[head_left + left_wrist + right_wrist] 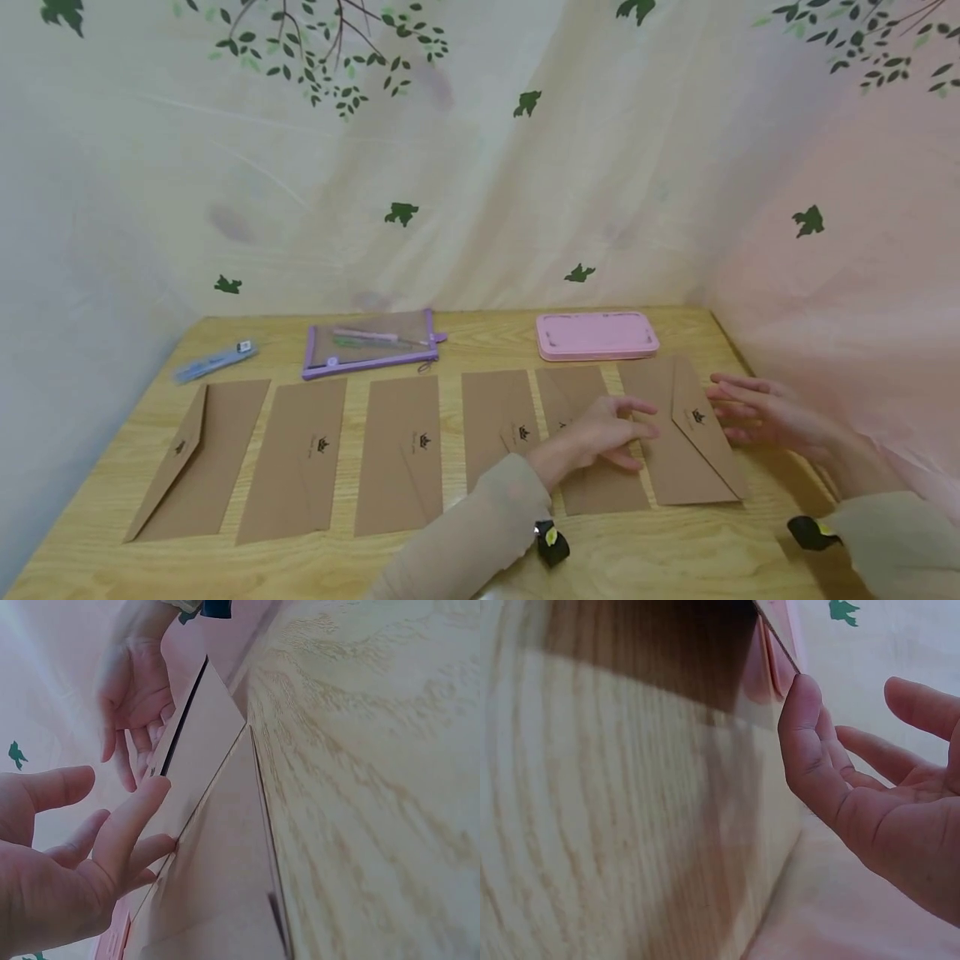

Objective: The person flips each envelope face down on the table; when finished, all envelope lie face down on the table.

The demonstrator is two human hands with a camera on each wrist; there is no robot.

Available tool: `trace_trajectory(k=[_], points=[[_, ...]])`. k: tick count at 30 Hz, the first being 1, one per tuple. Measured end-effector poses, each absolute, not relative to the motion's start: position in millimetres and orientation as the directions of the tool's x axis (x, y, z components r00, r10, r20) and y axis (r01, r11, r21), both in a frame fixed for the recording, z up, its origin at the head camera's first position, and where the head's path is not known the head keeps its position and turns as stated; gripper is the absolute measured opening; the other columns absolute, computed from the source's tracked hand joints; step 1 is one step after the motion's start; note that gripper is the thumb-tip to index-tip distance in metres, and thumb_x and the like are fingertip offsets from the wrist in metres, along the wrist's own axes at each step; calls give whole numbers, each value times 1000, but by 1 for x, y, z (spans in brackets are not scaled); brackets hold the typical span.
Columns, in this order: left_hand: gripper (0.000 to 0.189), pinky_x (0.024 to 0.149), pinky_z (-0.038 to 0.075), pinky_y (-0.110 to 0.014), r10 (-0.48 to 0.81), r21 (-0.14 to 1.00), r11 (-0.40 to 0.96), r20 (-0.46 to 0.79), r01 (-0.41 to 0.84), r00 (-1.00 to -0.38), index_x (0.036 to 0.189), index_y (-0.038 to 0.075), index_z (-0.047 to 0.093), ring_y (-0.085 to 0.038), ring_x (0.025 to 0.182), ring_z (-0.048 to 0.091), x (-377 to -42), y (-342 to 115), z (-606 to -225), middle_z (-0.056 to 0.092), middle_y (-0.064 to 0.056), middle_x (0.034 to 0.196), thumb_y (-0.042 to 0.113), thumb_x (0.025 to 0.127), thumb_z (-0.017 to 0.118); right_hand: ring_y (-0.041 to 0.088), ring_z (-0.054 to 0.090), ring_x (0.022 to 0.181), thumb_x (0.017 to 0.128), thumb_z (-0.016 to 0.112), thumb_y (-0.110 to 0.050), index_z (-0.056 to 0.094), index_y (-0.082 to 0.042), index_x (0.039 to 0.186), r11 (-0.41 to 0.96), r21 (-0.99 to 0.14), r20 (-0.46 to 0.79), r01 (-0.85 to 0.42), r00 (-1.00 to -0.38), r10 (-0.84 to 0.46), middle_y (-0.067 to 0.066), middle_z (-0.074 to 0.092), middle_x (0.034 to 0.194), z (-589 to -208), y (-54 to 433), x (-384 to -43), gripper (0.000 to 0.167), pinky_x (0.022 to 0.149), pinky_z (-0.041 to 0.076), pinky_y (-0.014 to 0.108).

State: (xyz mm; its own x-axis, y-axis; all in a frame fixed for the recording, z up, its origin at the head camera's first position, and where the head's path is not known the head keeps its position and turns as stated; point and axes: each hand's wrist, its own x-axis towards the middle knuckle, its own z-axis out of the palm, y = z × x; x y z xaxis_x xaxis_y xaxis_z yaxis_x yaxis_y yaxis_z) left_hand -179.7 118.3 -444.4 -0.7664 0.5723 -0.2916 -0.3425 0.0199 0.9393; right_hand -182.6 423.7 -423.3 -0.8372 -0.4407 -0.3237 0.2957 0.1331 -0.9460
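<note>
The rightmost brown kraft envelope point(667, 467) has a pointed flap with a black crown print. My left hand point(603, 433) reaches over the neighbouring envelope point(600, 492), its spread fingers at the left edge of the rightmost one. On the other side, my right hand point(772, 417) holds its fingers loosely extended along the flap edge. A fingertip point(802, 694) meets the thin envelope edge in the right wrist view. Seen from the left wrist, the rightmost envelope point(199, 727) stands between both hands, a dark gap along its flap. Neither hand pinches anything.
Several more envelopes point(292, 450) lie in a row to the left; the leftmost point(225, 458) has its flap slightly lifted. Behind them are a blue packet point(213, 364), a purple-edged clear pouch point(367, 360) with pens, and a pink case point(597, 335). Patterned cloth point(480, 167) hangs around the wooden table point(90, 517).
</note>
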Motion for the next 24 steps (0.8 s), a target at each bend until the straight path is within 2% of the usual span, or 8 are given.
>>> trace_trajectory(k=[7,13,17,21,24], points=[[31,56,62,-36,579,933,-19,-282,-358,-765,124,6,69,-46,84,69,-179,121,-443,62,-5,99,2,93,71,8,65,110,112,37,-20,61,-42,126,180,-949,-313,259,-847,-429,-18,65,124,-416,423,-183,35,89,58,36],[35,67,63,-46,587,930,-29,-280,-365,-759,128,5,67,-36,94,68,-179,123,-442,64,-5,101,1,93,71,9,65,110,113,37,-19,61,-37,133,216,-950,-298,224,-854,-427,-18,63,125,-414,420,-185,37,87,59,36],[41,71,62,-49,595,933,-30,-272,-359,-756,134,4,63,-32,101,65,-182,122,-440,62,-7,114,0,93,70,11,65,109,112,38,-22,61,-34,136,245,-945,-300,217,-871,-388,-15,62,123,-413,415,-188,35,87,58,36],[45,72,62,-50,599,935,-29,-268,-355,-755,137,4,61,-34,104,65,-183,120,-436,57,-10,127,2,94,71,14,66,108,112,38,-22,64,-37,132,231,-946,-303,227,-873,-383,-13,63,122,-413,411,-191,35,87,58,36],[45,72,62,-50,602,933,-18,-277,-359,-749,138,5,60,-34,104,65,-180,121,-435,57,-12,129,3,94,71,15,66,108,112,38,-21,63,-38,131,224,-950,-294,219,-869,-398,-14,63,122,-414,412,-189,36,87,59,37]])
